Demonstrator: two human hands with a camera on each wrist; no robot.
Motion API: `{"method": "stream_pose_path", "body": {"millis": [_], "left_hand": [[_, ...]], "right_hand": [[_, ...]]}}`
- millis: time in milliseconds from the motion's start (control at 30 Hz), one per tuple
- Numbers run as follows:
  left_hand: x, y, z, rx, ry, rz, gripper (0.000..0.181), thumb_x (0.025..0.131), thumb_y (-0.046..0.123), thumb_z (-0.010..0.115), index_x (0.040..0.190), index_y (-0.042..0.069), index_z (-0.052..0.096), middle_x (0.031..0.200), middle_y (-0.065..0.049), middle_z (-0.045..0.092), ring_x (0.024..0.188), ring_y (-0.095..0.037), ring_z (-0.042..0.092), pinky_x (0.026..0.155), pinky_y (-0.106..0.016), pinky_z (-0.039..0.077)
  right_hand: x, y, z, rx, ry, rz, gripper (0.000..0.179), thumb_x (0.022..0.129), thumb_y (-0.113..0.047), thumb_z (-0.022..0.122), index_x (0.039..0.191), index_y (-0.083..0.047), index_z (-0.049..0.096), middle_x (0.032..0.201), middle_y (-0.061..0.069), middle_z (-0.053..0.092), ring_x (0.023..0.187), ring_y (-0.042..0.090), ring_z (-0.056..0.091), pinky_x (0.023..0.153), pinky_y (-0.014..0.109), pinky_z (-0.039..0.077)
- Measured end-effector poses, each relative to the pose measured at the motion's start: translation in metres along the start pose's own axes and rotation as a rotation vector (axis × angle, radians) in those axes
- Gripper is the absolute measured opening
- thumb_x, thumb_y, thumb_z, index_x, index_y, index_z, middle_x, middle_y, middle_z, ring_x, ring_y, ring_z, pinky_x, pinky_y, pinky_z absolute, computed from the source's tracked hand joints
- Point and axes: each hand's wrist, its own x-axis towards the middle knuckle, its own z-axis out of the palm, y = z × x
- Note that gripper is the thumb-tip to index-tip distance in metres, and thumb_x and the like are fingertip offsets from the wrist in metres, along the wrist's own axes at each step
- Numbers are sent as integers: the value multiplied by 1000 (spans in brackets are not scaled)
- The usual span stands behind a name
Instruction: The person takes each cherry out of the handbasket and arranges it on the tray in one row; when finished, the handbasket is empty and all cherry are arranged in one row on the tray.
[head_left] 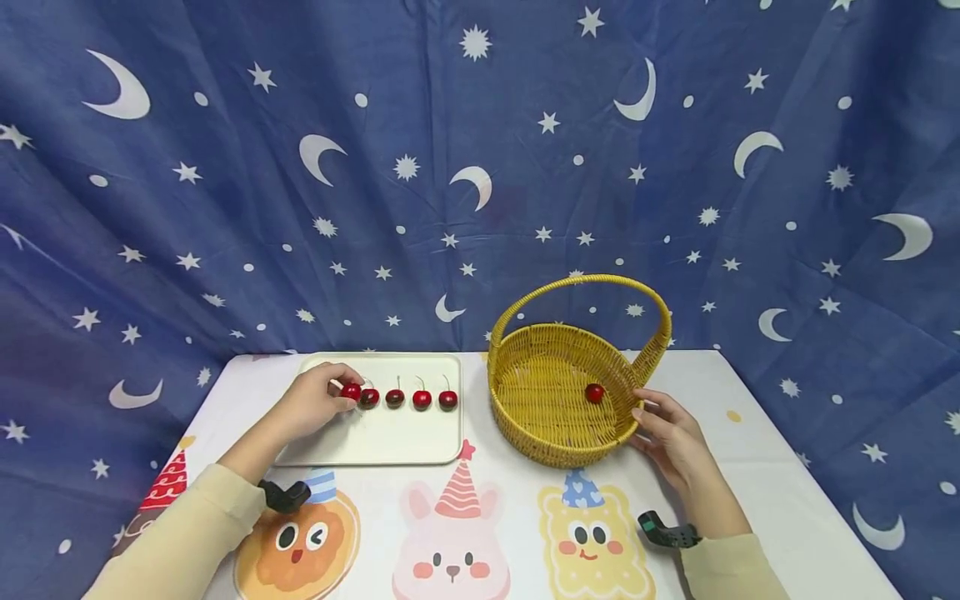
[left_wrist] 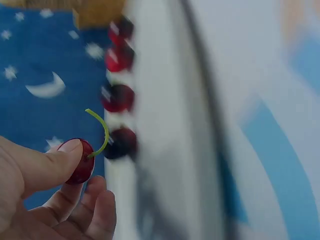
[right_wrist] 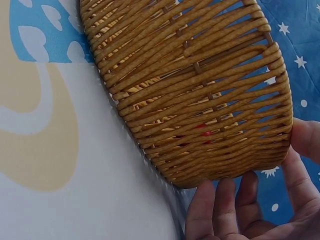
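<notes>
Between thumb and fingers my left hand (head_left: 318, 402) pinches a dark red cherry (left_wrist: 79, 161) with a curved green stem, held at the left part of a cream tray (head_left: 352, 450). Several more cherries (head_left: 422, 400) with stems lie in a row on the tray, just right of that hand. My right hand (head_left: 675, 437) grips the right side of a yellow woven basket (head_left: 555, 454), thumb at the rim and fingers against the outer wall in the right wrist view. One cherry (head_left: 594, 393) lies inside the basket, toward its right side.
The basket's tall arched handle (head_left: 577, 279) rises above its rim. A white tablecloth with printed cartoon figures (head_left: 452, 550) covers the table. Behind hangs a blue curtain (head_left: 420, 108) with moons and stars. Each wrist wears a black camera strap (head_left: 670, 532).
</notes>
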Motion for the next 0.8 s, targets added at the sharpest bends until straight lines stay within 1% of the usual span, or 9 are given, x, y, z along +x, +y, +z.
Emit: {"method": "stream_pose_path", "body": {"millis": [100,233,367,500,700,800], "left_hand": [[4,-17,0,37,-3,-27,29,92,4,79,121,7,74,118,-18,72,94,-23,66,74,-31,50],[9,-30,0,62,-3,-29,27,91,4,79,117,7,75,113,-16,75,91,-22,65,76,-33,47],[11,-33,2,66,-12,-24,25,91,4,79,115,7,77,112,-15,76,92,-22,66,77,-33,47],[12,-32,2,59,-15,-26,25,90,5,79,115,7,77,113,-15,76,94,-23,67,78,-33,48],[12,-32,0,52,-29,-27,31,88,4,81,119,7,77,115,-17,76,99,-28,68,80,-35,50],[11,-33,-1,59,-37,-30,34,88,5,81,121,8,77,117,-18,76,101,-30,69,81,-35,50]], "right_hand": [[1,0,-1,6,6,1,46,106,-16,67,150,-17,56,129,-4,56,116,13,63,93,31,59],[2,1,-2,12,-2,-3,47,106,-15,66,151,-15,54,130,-4,56,116,14,63,92,31,60],[2,2,-1,14,6,-2,46,106,-14,66,151,-15,55,128,-4,57,115,15,64,92,31,60],[1,1,-1,8,10,-1,46,106,-15,67,150,-15,55,129,-3,57,114,15,63,92,31,60],[2,2,-2,1,10,-4,46,106,-16,67,151,-16,55,129,-3,58,109,13,64,94,33,59],[1,2,-1,-1,10,-4,46,106,-16,67,150,-17,55,129,-3,57,109,13,64,93,32,59]]}}
